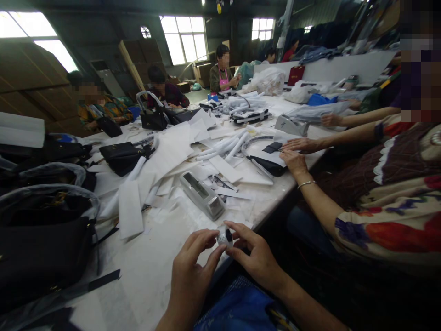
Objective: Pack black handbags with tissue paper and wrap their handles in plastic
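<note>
Before me, the white bench (139,271) runs from the frame's bottom toward its upper middle. On it I see a grey tape dispenser (203,196) at centre, white paper sheets (131,209) left of that, white tubes (220,148) above, and a black handbag (41,248) lower left.

Black and white are dominating.
The small roll (223,237) is showing white with dark specks and a black centre; the near tape dispenser (204,196) is looking grey, the nearest handbag (37,253) black with gold touches. A co-worker's sleeve (389,225) is carrying red and purple blotches on cream; an apron (223,78) is glowing pink, the lap cloth (237,307) blue.
</note>
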Demonstrator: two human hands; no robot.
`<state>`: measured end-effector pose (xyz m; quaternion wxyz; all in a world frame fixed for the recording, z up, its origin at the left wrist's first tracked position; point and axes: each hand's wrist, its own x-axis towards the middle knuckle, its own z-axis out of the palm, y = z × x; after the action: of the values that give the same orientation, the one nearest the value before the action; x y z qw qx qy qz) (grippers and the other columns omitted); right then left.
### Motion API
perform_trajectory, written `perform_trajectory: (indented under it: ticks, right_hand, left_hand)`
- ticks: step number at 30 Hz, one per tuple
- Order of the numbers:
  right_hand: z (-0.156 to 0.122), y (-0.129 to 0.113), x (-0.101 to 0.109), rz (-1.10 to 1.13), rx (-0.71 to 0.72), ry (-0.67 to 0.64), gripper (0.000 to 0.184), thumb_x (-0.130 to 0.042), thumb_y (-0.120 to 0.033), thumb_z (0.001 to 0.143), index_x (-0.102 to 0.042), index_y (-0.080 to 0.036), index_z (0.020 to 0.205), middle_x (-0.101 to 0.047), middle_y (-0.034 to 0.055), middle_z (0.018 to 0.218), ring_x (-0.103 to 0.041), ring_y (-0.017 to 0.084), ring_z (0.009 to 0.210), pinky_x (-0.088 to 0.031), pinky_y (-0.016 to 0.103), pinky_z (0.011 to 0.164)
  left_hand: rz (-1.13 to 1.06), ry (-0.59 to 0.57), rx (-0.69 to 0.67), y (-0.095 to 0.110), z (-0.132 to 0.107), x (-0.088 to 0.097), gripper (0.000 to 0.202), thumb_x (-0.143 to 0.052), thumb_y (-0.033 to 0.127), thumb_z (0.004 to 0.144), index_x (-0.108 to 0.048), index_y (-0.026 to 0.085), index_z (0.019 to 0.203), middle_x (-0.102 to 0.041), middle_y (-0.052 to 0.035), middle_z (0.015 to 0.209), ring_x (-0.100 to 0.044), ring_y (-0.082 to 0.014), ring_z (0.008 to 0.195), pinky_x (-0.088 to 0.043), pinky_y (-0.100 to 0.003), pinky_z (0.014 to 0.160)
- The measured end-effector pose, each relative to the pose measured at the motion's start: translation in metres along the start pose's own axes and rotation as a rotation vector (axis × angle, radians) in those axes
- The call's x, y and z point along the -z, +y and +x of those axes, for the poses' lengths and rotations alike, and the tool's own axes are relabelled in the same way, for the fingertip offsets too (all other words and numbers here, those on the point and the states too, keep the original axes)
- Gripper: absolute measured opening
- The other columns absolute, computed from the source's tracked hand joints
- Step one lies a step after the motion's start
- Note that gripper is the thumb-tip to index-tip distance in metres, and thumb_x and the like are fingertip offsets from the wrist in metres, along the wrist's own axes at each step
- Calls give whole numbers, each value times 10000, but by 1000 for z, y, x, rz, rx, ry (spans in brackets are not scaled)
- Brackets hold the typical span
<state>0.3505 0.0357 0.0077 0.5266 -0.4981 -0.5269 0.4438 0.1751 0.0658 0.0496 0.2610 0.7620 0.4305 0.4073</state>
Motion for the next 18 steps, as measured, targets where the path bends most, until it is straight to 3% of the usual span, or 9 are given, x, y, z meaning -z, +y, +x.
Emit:
perform_trajectory:
  ticks: [6, 10, 18]
  right_hand:
    - [-1, -8, 5, -175, 117, 32, 467, -705, -245, 868, -620, -276, 1326, -639, 63, 1311, -646, 226, 1108, -581, 312, 874]
    - [-5, -11, 11, -294, 194, 30, 470, -699, -200, 863, -624, -251, 1324, -653, 69, 1297, -608, 240, 1205, -502, 358, 1051]
    - [-7, -17, 14, -336, 200, -4, 473, -714, -175, 834, -643, -224, 1299, -677, 79, 1251, -637, 239, 1157, -507, 355, 1041]
  left_hand:
    - [224, 7, -162, 5, 0, -1, 213, -666, 228, 887, -690, 236, 1098, -696, -49, 1014, -698, -178, 906, -581, -266, 811]
    - [216, -35, -200, 6, 1, 0, 189, -666, 203, 883, -697, 225, 1069, -709, -41, 968, -709, -162, 852, -577, -232, 765]
    - [206, -90, -237, 1, 8, 6, 93, -671, 251, 886, -743, 226, 940, -731, -31, 868, -721, -153, 734, -577, -212, 651]
